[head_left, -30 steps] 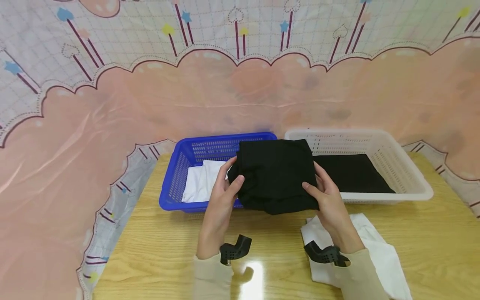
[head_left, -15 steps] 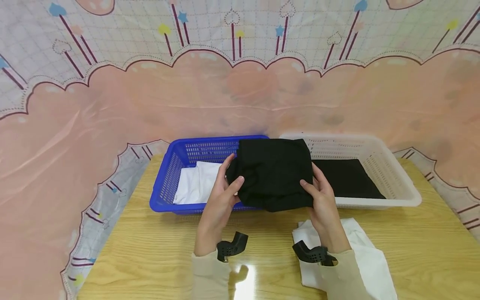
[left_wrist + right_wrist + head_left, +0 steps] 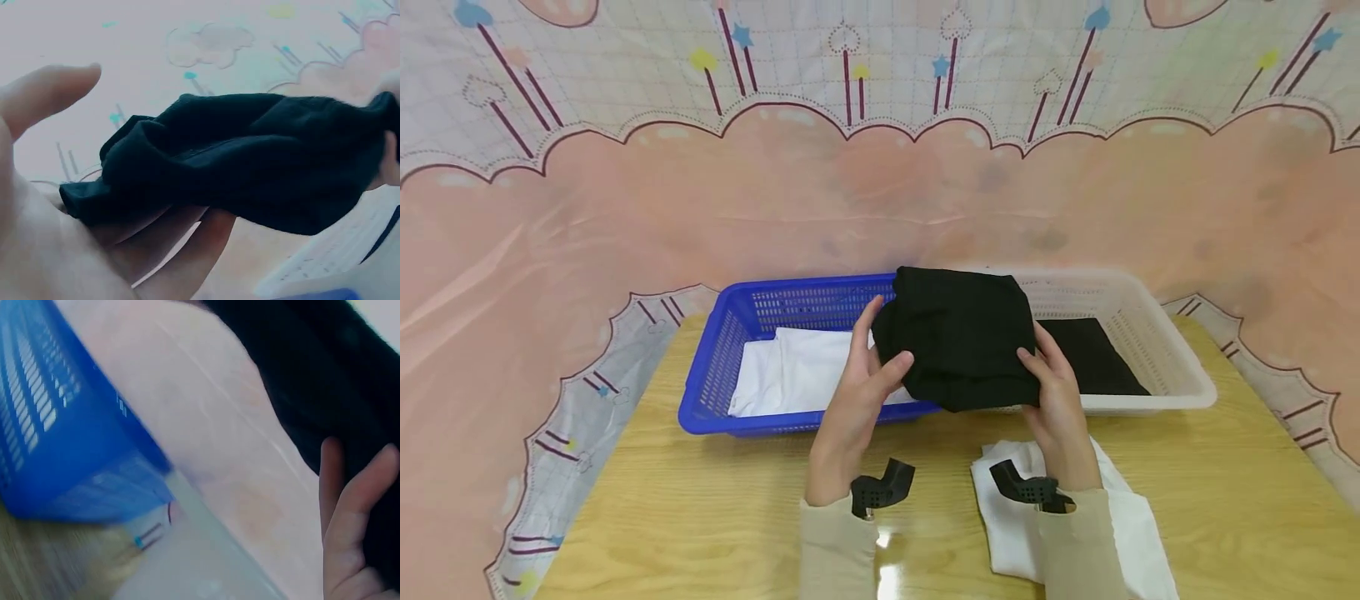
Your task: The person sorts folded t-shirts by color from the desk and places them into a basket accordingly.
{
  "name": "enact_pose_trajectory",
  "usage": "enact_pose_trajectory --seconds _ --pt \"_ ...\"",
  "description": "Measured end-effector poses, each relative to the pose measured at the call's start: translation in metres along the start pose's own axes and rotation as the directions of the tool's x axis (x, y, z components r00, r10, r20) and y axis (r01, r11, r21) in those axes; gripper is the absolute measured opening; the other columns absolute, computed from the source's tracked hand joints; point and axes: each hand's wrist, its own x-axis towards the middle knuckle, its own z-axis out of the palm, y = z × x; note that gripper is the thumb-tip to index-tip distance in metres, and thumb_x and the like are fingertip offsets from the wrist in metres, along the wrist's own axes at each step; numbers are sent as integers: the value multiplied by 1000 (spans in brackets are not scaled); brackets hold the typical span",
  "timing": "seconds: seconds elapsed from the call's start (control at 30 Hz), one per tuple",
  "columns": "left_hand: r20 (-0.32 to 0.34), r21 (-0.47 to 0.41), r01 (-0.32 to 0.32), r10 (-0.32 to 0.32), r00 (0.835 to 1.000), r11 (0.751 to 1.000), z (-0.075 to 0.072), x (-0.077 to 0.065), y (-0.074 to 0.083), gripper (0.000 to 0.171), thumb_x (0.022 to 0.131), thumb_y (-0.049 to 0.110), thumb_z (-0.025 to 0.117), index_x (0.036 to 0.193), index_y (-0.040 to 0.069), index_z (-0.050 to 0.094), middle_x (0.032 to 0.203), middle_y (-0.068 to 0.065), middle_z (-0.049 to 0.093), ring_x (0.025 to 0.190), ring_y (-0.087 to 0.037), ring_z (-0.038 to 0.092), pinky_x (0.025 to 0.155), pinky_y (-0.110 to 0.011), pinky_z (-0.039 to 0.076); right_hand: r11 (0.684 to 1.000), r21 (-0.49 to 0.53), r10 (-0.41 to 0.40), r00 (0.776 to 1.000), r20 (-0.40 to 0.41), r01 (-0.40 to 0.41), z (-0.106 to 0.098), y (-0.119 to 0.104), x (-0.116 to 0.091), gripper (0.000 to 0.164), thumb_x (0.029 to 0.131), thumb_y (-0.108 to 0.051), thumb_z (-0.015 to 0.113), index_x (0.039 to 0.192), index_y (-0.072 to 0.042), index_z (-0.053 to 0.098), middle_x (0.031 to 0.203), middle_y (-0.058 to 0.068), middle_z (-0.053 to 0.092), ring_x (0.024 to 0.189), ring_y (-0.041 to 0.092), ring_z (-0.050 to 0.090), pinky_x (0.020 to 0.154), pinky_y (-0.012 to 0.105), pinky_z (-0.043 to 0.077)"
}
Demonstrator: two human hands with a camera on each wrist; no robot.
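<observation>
A folded black cloth hangs between my two hands, in front of the baskets in the head view. Under its left end lie the extended fingers of my left hand; the left wrist view shows the thumb raised apart from the fabric. My right hand pinches the opposite end between thumb and fingers, and the right wrist view catches its fingertips against the black fabric. Loose folds show along the cloth's left side. Below the right forearm, a white cloth lies on the table, partly covered by the sleeve.
Behind the hands, a blue basket holds folded white cloth. Beside it on the right, a white basket contains flat black cloth. Both stand on the wooden table, before a patterned pink curtain.
The black cloth and both hands have shifted right relative to the baskets, and the cloth has tilted slightly. The head view has turned a little, so the baskets appear further left.
</observation>
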Motion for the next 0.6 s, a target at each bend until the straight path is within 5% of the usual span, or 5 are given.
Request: enact_pose_trajectory --seconds 0.17,0.27,0.43,0.6 --pt "69 69 -22 17 997 997 17 4 -1 81 86 9 56 141 35 4 145 1 12 120 -13 38 97 -34 33 998 49 -30 999 -33 31 -7 -3 2 45 94 2 36 137 -10 34 125 6 49 95 15 58 68 26 51" --pt "87 118 -51 41 995 992 25 7 -5 81 85 8 57 142 34 4 147 7 1 131 -12 19 101 -35 29 996 66 -57 998 -34 59 -11 -6 2 47 93 8 30 137 -7 34 124 7 50 93 14 59 67 26 51" --pt "54 275 -31 17 998 961 29 10 -10 81 86 10 58 143 29 3 147 9 -4 134 -15 3 103 -49 18 998 12 -55 998 -38 56 -14 -9 1 48 92 7 30 137 -9 35 127 6 48 95 14 58 69 26 51" --pt "1 403 19 -21 1000 915 26 11 -13 84 85 9 59 143 25 1 147 6 -6 133 -16 -7 102 -56 4 996 -83 -11 998 58 16 -14 -11 1 55 90 9 27 141 -14 28 135 6 37 107 15 52 77 28 49"
